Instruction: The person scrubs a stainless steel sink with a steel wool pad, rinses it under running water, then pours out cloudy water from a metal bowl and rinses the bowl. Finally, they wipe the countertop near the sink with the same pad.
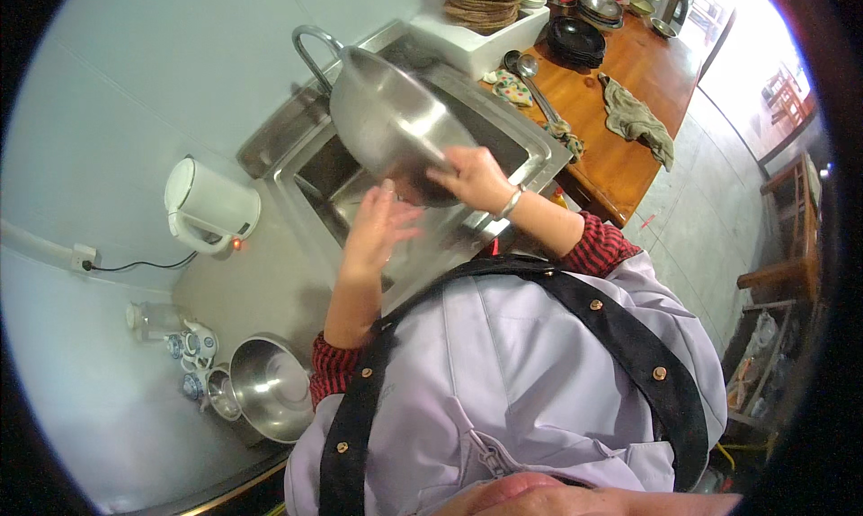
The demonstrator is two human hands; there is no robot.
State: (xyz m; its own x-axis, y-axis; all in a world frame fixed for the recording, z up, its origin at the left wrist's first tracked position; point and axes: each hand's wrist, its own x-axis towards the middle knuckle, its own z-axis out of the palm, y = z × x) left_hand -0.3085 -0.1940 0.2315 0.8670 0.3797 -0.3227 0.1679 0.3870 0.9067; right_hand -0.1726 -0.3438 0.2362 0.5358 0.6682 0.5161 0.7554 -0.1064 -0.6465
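Note:
Over a double stainless-steel sink (556, 153), a large stainless-steel basin (388, 121) is tilted up on its side. My right hand (475, 179) grips its near rim, with the thumb against the metal. Slightly blurred, my left hand (381, 225) is raised just below the basin with its fingers apart and nothing in it. Whether its fingertips touch the basin, I cannot tell. Behind the basin rises a curved metal faucet (305, 51), its lower part partly hidden.
On the left counter stand a white electric kettle (214, 202), a steel bowl (270, 388) and small teapots (201, 341). A white foam box (472, 44) sits behind the sink. The wooden table (627, 179) holds ladles (539, 98), black bowls (576, 41) and a grey cloth (634, 118).

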